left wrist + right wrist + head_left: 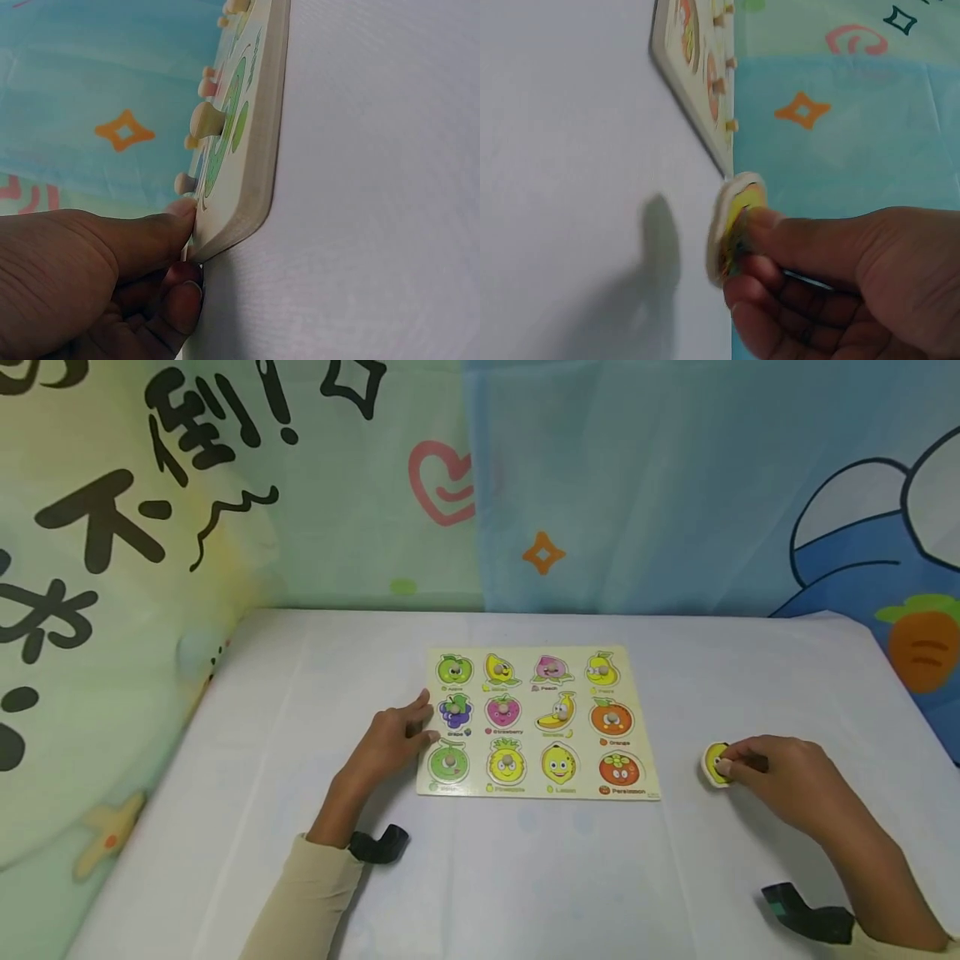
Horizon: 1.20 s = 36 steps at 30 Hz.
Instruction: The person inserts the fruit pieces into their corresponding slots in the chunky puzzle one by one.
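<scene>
A: Sleeves first, both forearms come in from the near edge of the table (225, 827), white cloth over it. Biggest item?

B: Fruit puzzle board (537, 723), flat in the middle of the table, twelve slots. Pieces seated, pegs up: apple, peach, grape, strawberry, banana, orange and the rest. Lemon slot (558, 764) shows a printed face, no peg that I can make out, so I'd judge that one vacated.

A: Hands?

B: Left hand (390, 745) rests at the board's left edge; in the wrist view the thumb presses the edge near the corner, fingers loosely curled beneath, grasping nothing. Right hand (787, 777) sits well apart from the board, toward the right edge of the table, fingers pinching a small yellow piece (716, 764) by its peg.

A: Is the piece touching the table?

B: Looks down on the cloth or just above it, can't tell for sure.

A: Progress?

B: One piece out, eleven seated by my count.
</scene>
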### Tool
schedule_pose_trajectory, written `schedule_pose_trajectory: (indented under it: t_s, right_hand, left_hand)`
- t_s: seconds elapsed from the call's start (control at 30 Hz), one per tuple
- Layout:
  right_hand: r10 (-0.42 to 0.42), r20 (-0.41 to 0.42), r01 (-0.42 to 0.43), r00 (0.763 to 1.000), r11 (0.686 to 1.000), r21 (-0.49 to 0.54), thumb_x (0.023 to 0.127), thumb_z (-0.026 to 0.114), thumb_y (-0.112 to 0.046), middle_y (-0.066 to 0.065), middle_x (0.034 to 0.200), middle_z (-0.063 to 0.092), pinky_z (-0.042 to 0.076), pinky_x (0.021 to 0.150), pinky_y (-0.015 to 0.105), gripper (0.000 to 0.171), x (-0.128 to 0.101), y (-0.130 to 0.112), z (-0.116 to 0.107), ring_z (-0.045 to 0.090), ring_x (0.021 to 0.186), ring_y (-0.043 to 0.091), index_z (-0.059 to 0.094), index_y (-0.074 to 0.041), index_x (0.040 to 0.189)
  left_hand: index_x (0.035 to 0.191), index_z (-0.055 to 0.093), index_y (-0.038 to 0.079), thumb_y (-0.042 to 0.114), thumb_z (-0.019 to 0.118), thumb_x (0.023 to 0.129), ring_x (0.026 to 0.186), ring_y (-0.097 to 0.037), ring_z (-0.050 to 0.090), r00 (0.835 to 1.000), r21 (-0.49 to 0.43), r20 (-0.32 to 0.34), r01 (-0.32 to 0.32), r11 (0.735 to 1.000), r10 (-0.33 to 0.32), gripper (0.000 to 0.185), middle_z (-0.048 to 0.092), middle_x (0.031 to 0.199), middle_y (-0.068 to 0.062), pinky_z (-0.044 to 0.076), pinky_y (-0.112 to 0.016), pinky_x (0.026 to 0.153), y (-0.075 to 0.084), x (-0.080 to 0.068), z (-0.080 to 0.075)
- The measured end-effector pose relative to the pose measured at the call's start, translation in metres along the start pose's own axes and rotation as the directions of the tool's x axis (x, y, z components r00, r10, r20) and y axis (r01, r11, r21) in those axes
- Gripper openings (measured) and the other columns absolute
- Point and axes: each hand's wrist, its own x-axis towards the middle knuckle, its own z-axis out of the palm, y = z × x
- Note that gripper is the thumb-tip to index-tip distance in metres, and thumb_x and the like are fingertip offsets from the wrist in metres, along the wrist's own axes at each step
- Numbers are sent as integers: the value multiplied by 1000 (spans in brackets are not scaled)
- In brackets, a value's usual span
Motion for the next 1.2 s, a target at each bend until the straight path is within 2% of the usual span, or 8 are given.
schedule_pose_trajectory:
  t_s: [0.1, 0.3, 0.4, 0.63, 0.87, 1.2]
  right_hand:
    - [-30, -40, 31, 999, 999, 29, 87, 73, -13, 19, 94, 69, 50, 66, 44, 22, 2, -9, 3, 59, 82, 30, 72, 5, 101]
    - [-113, -97, 121, 989, 989, 89, 86, 74, -11, 11, 93, 71, 48, 62, 25, 18, 3, -23, 7, 62, 82, 25, 73, 0, 101]
    - [-140, -94, 150, 986, 983, 107, 85, 75, -10, 7, 91, 71, 48, 64, 23, 17, 5, -30, 10, 63, 82, 23, 74, -1, 100]
    - [-192, -81, 203, 978, 966, 160, 84, 77, -11, 4, 89, 70, 50, 69, 26, 17, 12, -46, 22, 63, 81, 20, 74, -3, 98]
    - [-232, -73, 242, 970, 945, 220, 84, 76, -9, 1, 87, 70, 52, 70, 27, 12, 21, -65, 37, 64, 80, 17, 74, -5, 96]
    - [-243, 38, 226, 969, 940, 255, 86, 76, -13, -3, 83, 68, 52, 68, 29, 12, 32, -89, 51, 61, 78, 15, 76, -7, 96]
  left_hand:
    - [140, 47, 3, 16, 69, 92, 141, -21, 26, 1000, 7, 0, 0, 1000, 0, 54, 32, 152, 0, 30, -40, 109, 0, 0, 0]
    - [140, 47, 3, 16, 69, 92, 141, -21, 26, 1000, 16, -1, -9, 1000, 9, 54, 31, 152, 0, 29, -41, 109, 1, 0, 0]
    - [140, 47, 4, 16, 69, 92, 141, -21, 26, 1000, 22, -1, -6, 1000, 6, 54, 31, 152, 0, 29, -41, 110, 0, 0, 0]
    - [140, 48, 3, 16, 69, 92, 142, -21, 26, 1000, 21, 0, -4, 1000, 4, 54, 32, 152, 0, 27, -41, 110, -1, 1, 2]
    - [140, 48, 4, 16, 70, 91, 141, -22, 27, 1000, 23, -7, 10, 1000, -10, 55, 33, 152, 0, 29, -42, 110, 3, -1, 1]
    - [139, 50, 3, 15, 70, 91, 140, -22, 29, 1000, 38, -13, -2, 999, 3, 53, 34, 151, 0, 29, -42, 110, 3, -1, 0]
